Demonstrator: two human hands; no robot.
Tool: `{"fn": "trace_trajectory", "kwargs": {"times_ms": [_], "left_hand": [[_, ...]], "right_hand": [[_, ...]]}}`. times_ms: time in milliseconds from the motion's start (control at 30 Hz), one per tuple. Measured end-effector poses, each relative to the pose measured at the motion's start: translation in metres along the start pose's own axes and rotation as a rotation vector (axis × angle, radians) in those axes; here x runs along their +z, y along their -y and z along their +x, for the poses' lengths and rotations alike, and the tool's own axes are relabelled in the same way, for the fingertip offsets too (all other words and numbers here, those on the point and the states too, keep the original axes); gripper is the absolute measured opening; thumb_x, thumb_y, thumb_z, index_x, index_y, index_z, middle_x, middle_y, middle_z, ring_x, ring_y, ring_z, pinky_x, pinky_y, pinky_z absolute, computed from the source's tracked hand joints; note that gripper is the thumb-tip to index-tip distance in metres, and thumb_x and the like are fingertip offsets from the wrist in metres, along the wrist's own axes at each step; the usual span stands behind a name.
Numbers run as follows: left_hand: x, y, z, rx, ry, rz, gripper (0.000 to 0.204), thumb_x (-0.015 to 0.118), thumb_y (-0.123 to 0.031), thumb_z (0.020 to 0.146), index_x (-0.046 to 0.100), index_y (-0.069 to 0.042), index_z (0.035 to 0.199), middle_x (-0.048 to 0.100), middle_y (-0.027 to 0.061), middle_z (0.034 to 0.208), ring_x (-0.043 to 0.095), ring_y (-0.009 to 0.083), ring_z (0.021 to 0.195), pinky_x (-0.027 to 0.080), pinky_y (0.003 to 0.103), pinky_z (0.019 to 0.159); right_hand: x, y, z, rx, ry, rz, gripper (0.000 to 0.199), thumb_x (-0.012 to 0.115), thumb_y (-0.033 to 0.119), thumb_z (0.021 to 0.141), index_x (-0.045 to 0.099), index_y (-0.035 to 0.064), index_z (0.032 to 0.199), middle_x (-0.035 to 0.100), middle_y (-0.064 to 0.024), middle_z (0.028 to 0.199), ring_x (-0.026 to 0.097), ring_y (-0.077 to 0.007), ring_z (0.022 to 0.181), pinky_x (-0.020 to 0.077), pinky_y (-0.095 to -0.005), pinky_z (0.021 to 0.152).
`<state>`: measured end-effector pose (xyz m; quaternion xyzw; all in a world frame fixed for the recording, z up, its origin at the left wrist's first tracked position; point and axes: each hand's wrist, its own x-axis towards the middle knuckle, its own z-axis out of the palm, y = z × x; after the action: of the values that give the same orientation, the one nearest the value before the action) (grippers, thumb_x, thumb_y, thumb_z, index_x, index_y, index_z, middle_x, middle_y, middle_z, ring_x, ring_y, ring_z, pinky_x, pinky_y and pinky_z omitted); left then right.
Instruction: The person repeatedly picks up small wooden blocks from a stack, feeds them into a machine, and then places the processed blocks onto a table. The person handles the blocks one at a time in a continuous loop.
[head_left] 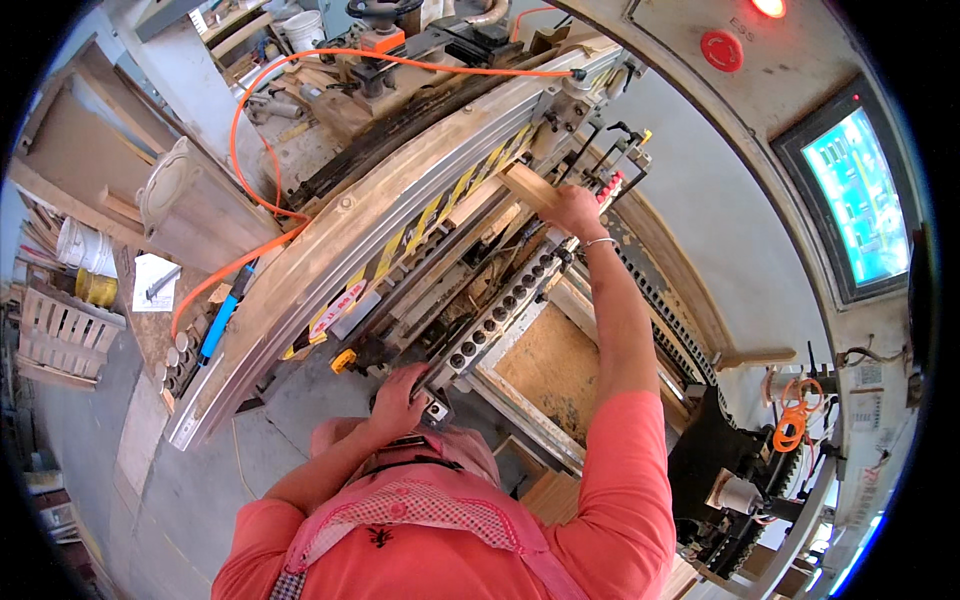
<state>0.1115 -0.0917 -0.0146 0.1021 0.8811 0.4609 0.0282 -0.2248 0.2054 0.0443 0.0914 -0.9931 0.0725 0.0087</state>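
Note:
My right hand point(574, 211) reaches far out over the machine, its fingers closed on the near end of a pale wooden block point(528, 186). The block lies across the machine's far end, close to several red-tipped parts point(610, 187). Close to my body, my left hand point(398, 403) is curled at the near end of the machine; what its fingers grip is hidden. Between the two hands runs a metal rail with a row of round black knobs point(494, 328).
A long beam with yellow-black striped tape point(432, 212) borders the machine on the left. An orange hose point(236, 150) loops over it beside a blue air gun point(222, 325). On the right stands a control panel with a lit screen point(858, 200) and a red button point(721, 50).

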Motion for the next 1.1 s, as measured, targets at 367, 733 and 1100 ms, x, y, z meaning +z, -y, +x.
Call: {"fn": "trace_trajectory", "kwargs": {"times_ms": [367, 733, 1100], "left_hand": [[-0.009, -0.017, 0.018, 0.047, -0.052, -0.193, 0.061, 0.069, -0.021, 0.073, 0.043, -0.001, 0.125, 0.049, 0.0181, 0.123, 0.047, 0.0321, 0.113, 0.036, 0.039, 0.096], [-0.003, -0.011, 0.020, -0.064, 0.045, -0.566, 0.045, 0.067, -0.013, 0.080, 0.047, -0.001, 0.118, 0.057, 0.0070, 0.109, 0.055, 0.0144, 0.099, 0.045, 0.030, 0.084], [0.009, 0.008, 0.006, 0.125, -0.023, -0.291, 0.048, 0.073, -0.013, 0.073, 0.048, 0.000, 0.111, 0.052, 0.0151, 0.114, 0.052, 0.0261, 0.107, 0.043, 0.036, 0.088]], "right_hand": [[-0.050, 0.073, -0.190, -0.197, 0.267, 0.711, 0.039, 0.080, 0.014, 0.058, 0.067, 0.0033, 0.093, 0.066, -0.0069, 0.076, 0.060, -0.0145, 0.066, 0.0521, -0.0256, 0.061], [-0.029, 0.103, -0.205, -0.426, 0.186, 0.608, 0.040, 0.082, 0.022, 0.056, 0.067, 0.0038, 0.088, 0.064, -0.0106, 0.077, 0.060, -0.0207, 0.070, 0.0502, -0.0305, 0.064], [-0.008, 0.002, -0.035, -0.041, -0.141, 0.038, 0.044, 0.074, 0.044, 0.058, 0.065, 0.0050, 0.076, 0.064, -0.0123, 0.075, 0.061, -0.0288, 0.075, 0.0496, -0.0387, 0.068]]}}
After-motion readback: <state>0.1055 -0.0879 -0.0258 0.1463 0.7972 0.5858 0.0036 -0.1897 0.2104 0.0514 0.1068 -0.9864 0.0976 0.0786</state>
